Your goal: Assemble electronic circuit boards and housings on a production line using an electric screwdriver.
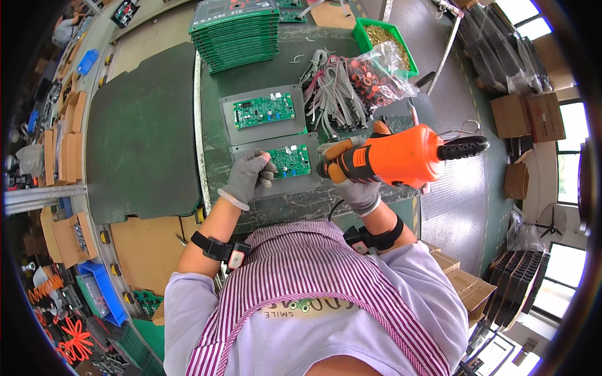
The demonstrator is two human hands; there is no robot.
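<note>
My right hand [357,188], in a grey and tan glove, is wrapped round the black front part of an orange power screwdriver [407,153]. The tool lies nearly level, its black cable end toward the right. Its tip is hidden by my hand. At the left edge of the nearer green circuit board [295,160], my gloved left hand [249,175] has its fingers curled and pinched; anything between them is too small to make out. That board lies on a grey plate [269,189]. Just beyond it, a second circuit board [263,110] rests on another grey plate [229,100].
Beyond the boards stands a tall stack of green-edged panels [235,41]. Grey ribbon cables [332,88], a clear bag of black and red rings [376,78] and a green bin of brass-coloured small parts [411,66] lie at the far right. A dark mat [144,138] is to the left.
</note>
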